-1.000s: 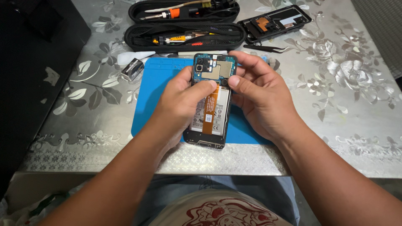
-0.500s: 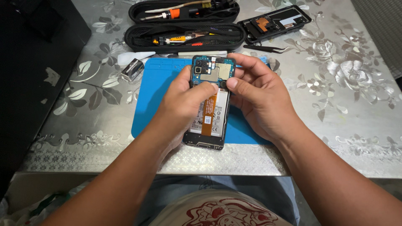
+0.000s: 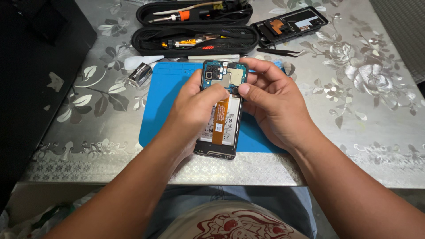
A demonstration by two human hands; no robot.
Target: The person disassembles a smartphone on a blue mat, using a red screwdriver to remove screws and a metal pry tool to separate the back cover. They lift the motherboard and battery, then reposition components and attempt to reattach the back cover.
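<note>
Both my hands hold an opened smartphone above a blue work mat. Its back cover is off, showing a teal circuit board at the top, a battery and an orange flex cable down the middle. My left hand grips the phone's left side, thumb pressed across the board's lower edge. On the phone's right side is my right hand, with its thumb tip meeting the left thumb near the middle of the board and its fingers curled over the top right corner.
An open black tool case with screwdrivers lies at the table's far side. Right of it is a black phone back cover, with tweezers in front. A small grey box and a white pick sit left of the mat.
My hands and the phone stay in nearly the same place. The thumbs have shifted slightly over the board.
</note>
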